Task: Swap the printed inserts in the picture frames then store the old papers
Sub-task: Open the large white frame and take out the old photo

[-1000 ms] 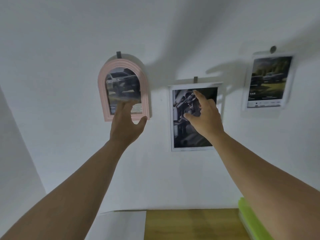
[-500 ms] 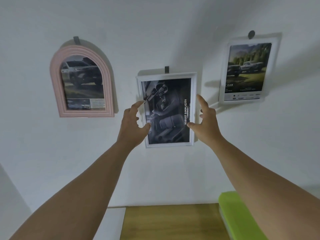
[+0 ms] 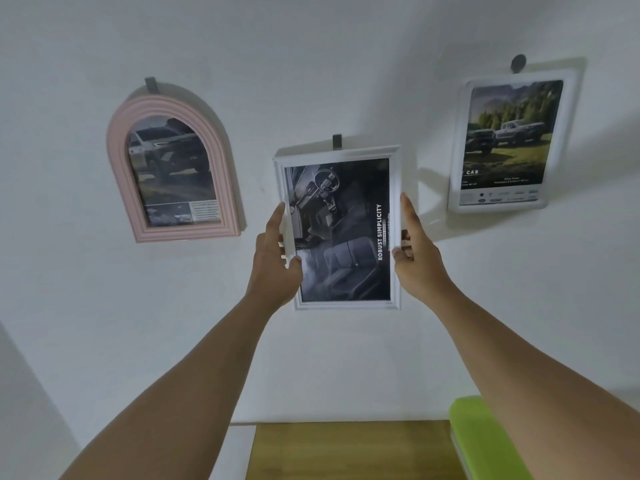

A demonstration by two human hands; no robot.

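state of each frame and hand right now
middle white frame: tilted at its hook, held by both side edges
pink arched frame: hanging, print inside
right white frame: hanging, print inside
left hand: grips middle frame's left edge
right hand: grips middle frame's right edge

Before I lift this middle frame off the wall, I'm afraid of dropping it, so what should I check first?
1. Grip of the left hand on the white frame, left edge: ok, thumb in front.
2. Grip of the right hand on its right edge: ok.
3. Frame freed from the hook: cannot tell; the hook shows just above the top edge.
4. The pink frame and the right-side frame apart from both hands: ok.
5. Bare wood on the table below for setting it down: ok.
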